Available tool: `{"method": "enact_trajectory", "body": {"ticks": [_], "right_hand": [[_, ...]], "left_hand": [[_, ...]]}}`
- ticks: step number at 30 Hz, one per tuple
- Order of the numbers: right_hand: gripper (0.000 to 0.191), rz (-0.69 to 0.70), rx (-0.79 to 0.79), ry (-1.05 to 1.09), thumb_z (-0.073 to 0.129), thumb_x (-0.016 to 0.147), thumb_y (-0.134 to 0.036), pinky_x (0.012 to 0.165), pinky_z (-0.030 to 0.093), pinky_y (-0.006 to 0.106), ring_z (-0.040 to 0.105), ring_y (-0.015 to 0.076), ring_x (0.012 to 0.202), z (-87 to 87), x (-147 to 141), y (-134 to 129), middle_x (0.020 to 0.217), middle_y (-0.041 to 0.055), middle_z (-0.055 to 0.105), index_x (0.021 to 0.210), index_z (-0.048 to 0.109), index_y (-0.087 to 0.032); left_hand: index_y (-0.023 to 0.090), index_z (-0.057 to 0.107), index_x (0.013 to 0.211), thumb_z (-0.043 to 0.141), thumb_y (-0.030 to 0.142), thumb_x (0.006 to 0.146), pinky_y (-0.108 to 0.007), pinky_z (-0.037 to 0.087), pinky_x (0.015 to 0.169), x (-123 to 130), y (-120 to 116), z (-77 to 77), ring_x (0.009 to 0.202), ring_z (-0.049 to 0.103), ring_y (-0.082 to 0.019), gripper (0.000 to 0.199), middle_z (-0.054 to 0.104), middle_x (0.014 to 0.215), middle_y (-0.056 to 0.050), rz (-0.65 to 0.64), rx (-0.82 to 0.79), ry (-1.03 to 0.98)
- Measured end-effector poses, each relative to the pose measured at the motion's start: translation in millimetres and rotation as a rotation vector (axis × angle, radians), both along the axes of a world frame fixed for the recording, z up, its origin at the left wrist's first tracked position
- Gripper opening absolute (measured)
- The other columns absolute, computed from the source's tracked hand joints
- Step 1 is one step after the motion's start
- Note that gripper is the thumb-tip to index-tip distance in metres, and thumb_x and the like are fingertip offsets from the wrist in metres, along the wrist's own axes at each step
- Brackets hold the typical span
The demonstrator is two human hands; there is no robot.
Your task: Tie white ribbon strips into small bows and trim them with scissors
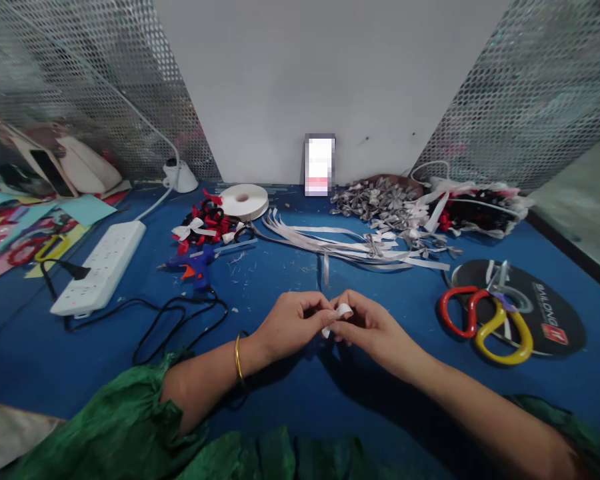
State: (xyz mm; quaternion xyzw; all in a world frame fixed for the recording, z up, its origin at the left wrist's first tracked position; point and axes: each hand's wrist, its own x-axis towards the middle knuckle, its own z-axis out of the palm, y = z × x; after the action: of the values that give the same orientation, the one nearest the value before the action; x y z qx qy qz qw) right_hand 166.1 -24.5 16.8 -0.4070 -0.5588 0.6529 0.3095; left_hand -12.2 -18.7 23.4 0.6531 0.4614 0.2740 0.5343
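Close together over the blue table, my left hand [295,325] and my right hand [370,327] both pinch a small piece of white ribbon [343,310]. Its loop stands up between the fingertips, and a short end shows below. Behind the hands lie long strips of white ribbon [305,239] spread across the table [260,283]. Many small silver-grey bows [380,200] are heaped at the back right. A blue glue gun [197,265] rests to the left of the hands, its orange trigger showing.
Red and yellow scissors [510,340] lie on a black disc [555,307] at the right. A white power strip [105,267] with a black cable is at the left. A ribbon roll [245,201], red-and-white bows [205,223] and a phone [320,165] are at the back.
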Motion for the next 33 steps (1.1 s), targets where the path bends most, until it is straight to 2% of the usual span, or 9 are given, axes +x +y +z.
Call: {"method": "enact_trajectory", "body": {"ticks": [4, 9, 13, 17, 21, 23, 25, 27, 33], "right_hand": [[0.033, -0.004, -0.084, -0.006, 0.069, 0.077, -0.04, 0.056, 0.042, 0.026, 0.058, 0.0132, 0.06, -5.5, -4, -3, 0.069, -0.0014, 0.063, 0.074, 0.043, -0.021], [0.034, -0.056, -0.127, -0.002, 0.074, 0.072, -0.037, 0.056, 0.044, 0.025, 0.058, 0.0129, 0.057, -8.0, -6, -4, 0.06, -0.0044, 0.059, 0.072, 0.044, -0.021], [0.032, -0.111, -0.162, 0.016, 0.073, 0.069, -0.03, 0.056, 0.044, 0.025, 0.058, 0.0126, 0.058, -7.1, -7, -3, 0.061, -0.0048, 0.058, 0.072, 0.042, -0.021], [0.028, -0.122, -0.116, 0.057, 0.069, 0.07, -0.024, 0.055, 0.042, 0.024, 0.053, 0.0102, 0.057, -8.6, -8, -3, 0.064, -0.0061, 0.055, 0.076, 0.041, -0.022], [0.029, -0.109, -0.099, 0.088, 0.068, 0.07, -0.021, 0.054, 0.041, 0.023, 0.05, 0.0088, 0.057, -7.4, -9, -5, 0.07, -0.0066, 0.055, 0.091, 0.047, -0.022], [0.029, -0.065, -0.147, 0.102, 0.069, 0.071, -0.024, 0.057, 0.045, 0.024, 0.052, 0.0095, 0.058, -3.0, -10, -7, 0.071, -0.0053, 0.056, 0.092, 0.051, -0.02], [0.024, 0.017, -0.222, 0.094, 0.069, 0.073, -0.032, 0.057, 0.047, 0.026, 0.055, 0.011, 0.058, 1.7, -11, -9, 0.067, -0.0028, 0.057, 0.084, 0.055, -0.017], [0.03, 0.083, -0.282, 0.066, 0.068, 0.075, -0.042, 0.053, 0.046, 0.026, 0.056, 0.012, 0.055, 3.8, -11, -10, 0.062, -0.0009, 0.057, 0.075, 0.056, -0.015], [0.043, 0.047, -0.24, 0.003, 0.066, 0.073, -0.057, 0.043, 0.039, 0.022, 0.048, 0.0083, 0.042, -5.9, -9, -10, 0.054, -0.0035, 0.051, 0.068, 0.057, -0.015]], "left_hand": [[0.014, 0.064, 0.083, 0.054, 0.035, 0.086, -0.023, 0.044, 0.061, 2, -2, 3.2, 0.062, 0.059, -0.013, 0.024, 0.065, 0.068, -0.002, -0.015, -0.072, -0.037], [0.017, 0.069, 0.082, 0.052, 0.027, 0.087, -0.023, 0.042, 0.067, 0, -3, 6.6, 0.069, 0.059, -0.013, 0.02, 0.069, 0.074, -0.001, -0.027, 0.165, 0.166], [0.018, 0.069, 0.086, 0.046, 0.026, 0.09, -0.022, 0.042, 0.068, -2, -2, 8.2, 0.071, 0.059, -0.012, 0.024, 0.068, 0.077, -0.001, -0.057, 0.213, 0.169], [0.018, 0.069, 0.089, 0.053, 0.036, 0.087, -0.022, 0.043, 0.064, 0, -2, 6.4, 0.065, 0.06, -0.013, 0.024, 0.067, 0.071, -0.001, -0.049, 0.13, 0.127], [0.016, 0.068, 0.081, 0.058, 0.044, 0.083, -0.021, 0.042, 0.058, 3, -3, 3.8, 0.06, 0.06, -0.012, 0.03, 0.067, 0.068, -0.002, 0.008, 0.026, 0.093], [0.016, 0.066, 0.079, 0.058, 0.043, 0.084, -0.021, 0.042, 0.058, 3, -5, 4.7, 0.061, 0.06, -0.012, 0.029, 0.068, 0.068, -0.002, 0.026, 0.043, 0.096], [0.016, 0.066, 0.079, 0.057, 0.039, 0.085, -0.021, 0.043, 0.06, 2, -5, 6.7, 0.062, 0.06, -0.012, 0.026, 0.068, 0.069, -0.002, 0.029, 0.083, 0.1], [0.016, 0.067, 0.081, 0.057, 0.036, 0.085, -0.021, 0.043, 0.061, 1, -6, 8.7, 0.063, 0.06, -0.011, 0.022, 0.069, 0.071, -0.002, 0.032, 0.122, 0.11], [0.015, 0.067, 0.083, 0.057, 0.033, 0.084, -0.021, 0.043, 0.06, -1, -5, 11.3, 0.062, 0.06, -0.012, 0.021, 0.068, 0.069, -0.002, 0.008, 0.125, 0.063]]}}
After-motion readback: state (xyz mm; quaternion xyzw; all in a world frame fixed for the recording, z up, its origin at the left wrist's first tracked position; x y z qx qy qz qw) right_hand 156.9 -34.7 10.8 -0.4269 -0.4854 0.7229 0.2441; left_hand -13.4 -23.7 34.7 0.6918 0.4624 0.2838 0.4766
